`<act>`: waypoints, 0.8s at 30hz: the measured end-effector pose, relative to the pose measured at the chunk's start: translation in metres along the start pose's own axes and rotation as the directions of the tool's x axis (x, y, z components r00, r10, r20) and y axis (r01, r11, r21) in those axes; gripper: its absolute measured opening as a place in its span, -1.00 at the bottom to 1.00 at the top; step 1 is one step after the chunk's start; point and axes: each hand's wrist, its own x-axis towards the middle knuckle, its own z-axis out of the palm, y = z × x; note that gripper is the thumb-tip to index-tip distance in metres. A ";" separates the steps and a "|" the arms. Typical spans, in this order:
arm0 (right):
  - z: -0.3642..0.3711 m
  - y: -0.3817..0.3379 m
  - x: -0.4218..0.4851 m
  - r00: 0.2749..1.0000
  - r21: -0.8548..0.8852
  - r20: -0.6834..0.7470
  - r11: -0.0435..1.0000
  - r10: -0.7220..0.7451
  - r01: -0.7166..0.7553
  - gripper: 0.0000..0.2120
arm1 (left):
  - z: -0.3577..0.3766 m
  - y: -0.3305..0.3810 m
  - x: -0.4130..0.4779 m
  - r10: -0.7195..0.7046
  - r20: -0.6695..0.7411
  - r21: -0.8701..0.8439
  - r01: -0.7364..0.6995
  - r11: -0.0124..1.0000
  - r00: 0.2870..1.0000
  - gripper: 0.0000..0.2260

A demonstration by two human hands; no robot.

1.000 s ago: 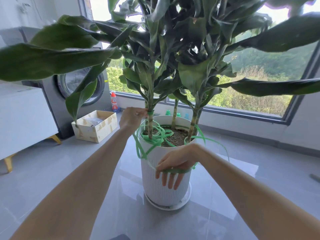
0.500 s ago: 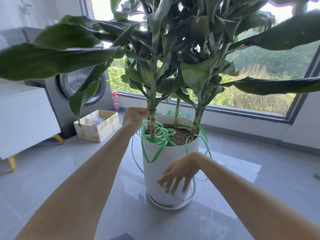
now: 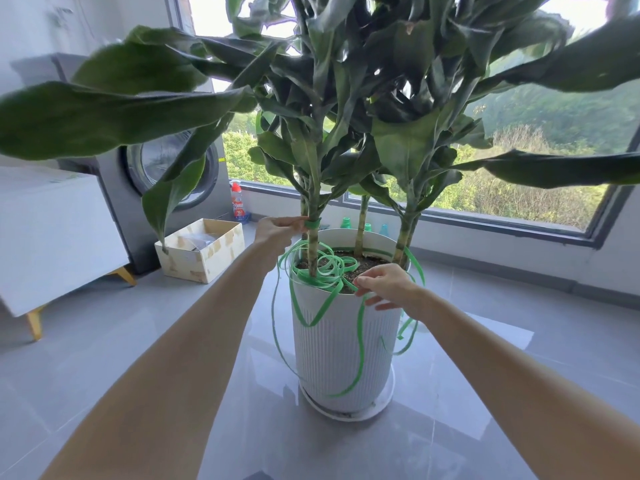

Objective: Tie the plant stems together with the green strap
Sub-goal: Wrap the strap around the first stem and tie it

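A tall plant with three stems grows in a white ribbed pot [image 3: 346, 341] on the floor. A green strap [image 3: 325, 271] lies in loose coils on the soil and hangs down over the pot's front and sides. One turn of it wraps the left stem [image 3: 313, 244]. My left hand [image 3: 277, 232] pinches the strap against that stem. My right hand [image 3: 388, 284] is at the pot's near rim and pinches a length of the strap there. The middle stem [image 3: 362, 223] and right stem [image 3: 405, 233] stand bare behind.
A cardboard box [image 3: 201, 249] sits on the grey tiles left of the pot, with a washing machine [image 3: 162, 188] and a white cabinet [image 3: 55, 233] behind it. Bottles stand on the window sill [image 3: 485, 220]. Large leaves spread overhead.
My right hand has risen from the pot's lower front to its rim and taken hold of the strap there. My left hand has stayed at the left stem.
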 end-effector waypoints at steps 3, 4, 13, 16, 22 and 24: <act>-0.002 -0.003 0.005 0.992 0.031 -0.119 0.999 -0.034 0.038 -0.89 | 0.008 0.001 -0.005 0.045 -0.026 -0.027 -0.046 0.999 0.999 -0.73; -0.003 -0.004 0.006 0.987 0.041 -0.153 0.998 -0.042 0.049 -0.89 | 0.011 0.000 -0.007 0.055 -0.046 -0.036 -0.056 0.998 0.997 -0.73; -0.003 -0.015 0.014 0.956 0.070 -0.275 0.990 -0.098 0.122 -0.85 | 0.020 -0.016 0.004 0.139 -0.104 -0.047 -0.144 0.988 0.985 -0.75; -0.001 -0.017 0.015 0.960 0.076 -0.261 0.990 -0.099 0.123 -0.83 | 0.022 -0.016 0.004 0.128 -0.118 -0.046 -0.134 0.990 0.985 -0.66; -0.001 -0.016 0.015 0.962 0.082 -0.252 0.988 -0.106 0.130 -0.81 | 0.024 -0.016 0.006 0.115 -0.228 0.120 -0.089 0.989 0.967 -0.66; -0.002 -0.016 0.015 0.962 0.082 -0.250 0.988 -0.109 0.133 -0.81 | 0.025 -0.014 0.004 0.130 -0.184 0.084 -0.117 0.990 0.974 -0.73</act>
